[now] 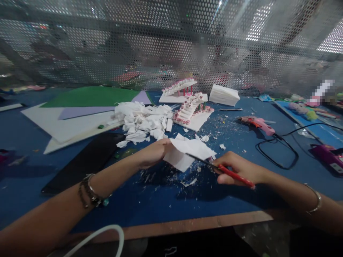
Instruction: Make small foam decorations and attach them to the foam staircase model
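My left hand [154, 154] grips the edge of a white paper sheet [184, 157], holding it above the blue table. In my right hand [233, 167] is a pair of scissors [233, 174] with red handles and dark blades. The blades point left and lie against the right part of the paper; whether they are parted I cannot tell. Behind my left hand is a heap of torn white paper pieces [146, 119]. Small white scraps [189, 182] lie scattered under and around the sheet.
Two small white staircase models [190, 110] stand at the back centre, beside a folded white paper stack [224, 94]. A pink glue gun [258, 125] with a black cord lies right. At left are green sheets [93, 96], white boards [72, 123] and a black flat object [85, 162]. Perforated metal mesh [150, 43] rises behind.
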`<state>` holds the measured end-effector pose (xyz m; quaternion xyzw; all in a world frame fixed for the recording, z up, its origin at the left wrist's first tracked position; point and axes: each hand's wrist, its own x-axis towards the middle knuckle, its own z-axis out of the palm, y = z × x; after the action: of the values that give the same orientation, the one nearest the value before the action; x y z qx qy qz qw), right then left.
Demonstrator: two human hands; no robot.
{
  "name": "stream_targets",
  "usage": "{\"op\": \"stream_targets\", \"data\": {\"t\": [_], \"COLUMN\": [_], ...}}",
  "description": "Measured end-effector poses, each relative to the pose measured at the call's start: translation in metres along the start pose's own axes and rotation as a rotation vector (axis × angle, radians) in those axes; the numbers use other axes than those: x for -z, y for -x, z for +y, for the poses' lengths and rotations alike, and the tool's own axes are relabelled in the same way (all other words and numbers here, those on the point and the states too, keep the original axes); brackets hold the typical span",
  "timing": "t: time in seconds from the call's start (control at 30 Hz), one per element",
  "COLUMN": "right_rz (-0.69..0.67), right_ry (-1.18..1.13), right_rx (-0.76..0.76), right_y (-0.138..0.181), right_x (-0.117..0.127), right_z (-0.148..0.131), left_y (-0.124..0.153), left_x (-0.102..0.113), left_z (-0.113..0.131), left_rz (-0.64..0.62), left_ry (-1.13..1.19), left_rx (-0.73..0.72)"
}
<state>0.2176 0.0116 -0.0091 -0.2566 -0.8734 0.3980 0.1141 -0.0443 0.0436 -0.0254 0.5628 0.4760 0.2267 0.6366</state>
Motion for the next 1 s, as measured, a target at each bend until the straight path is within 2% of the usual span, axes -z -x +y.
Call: {"op": "stream_targets", "data": {"t": [0.17,0.37,0.57,0.67,0.87,1.0], "right_rz": [-0.119,-0.144,-0.161,-0.177,-0.212,-0.199], "right_ry": [0.185,0.319,0.369,0.389,0.43,0.382], "right_rx": [-0.087,-0.145,-0.168,-0.179,-0.163,-0.17], "right_y": [-0.001,-0.002,-0.002,-0.001,0.004,0.008], "right_x": [-0.004,-0.002,-0.003,-0.003,-0.001,0.006], "right_z": [-0.008,-0.013,-0.015,-0.015,-0.01,-0.007], "left_y": [0.005,0.008,0.007,0.006,0.0,0.001], "left_x": [-0.012,-0.008,-0.014,-0.015,-0.002,0.004], "left_z": [0.004,0.006,-0.001,-0.002,-0.003,0.002], "left_rz": [-0.067,-0.147,-0.034,0.017,0.16,0.205], "left_ry": [0.118,0.222,0.024,0.0,-0.027,-0.064], "left_rx": [0.053,0.047,0.064,0.062,0.015,-0.041]}}
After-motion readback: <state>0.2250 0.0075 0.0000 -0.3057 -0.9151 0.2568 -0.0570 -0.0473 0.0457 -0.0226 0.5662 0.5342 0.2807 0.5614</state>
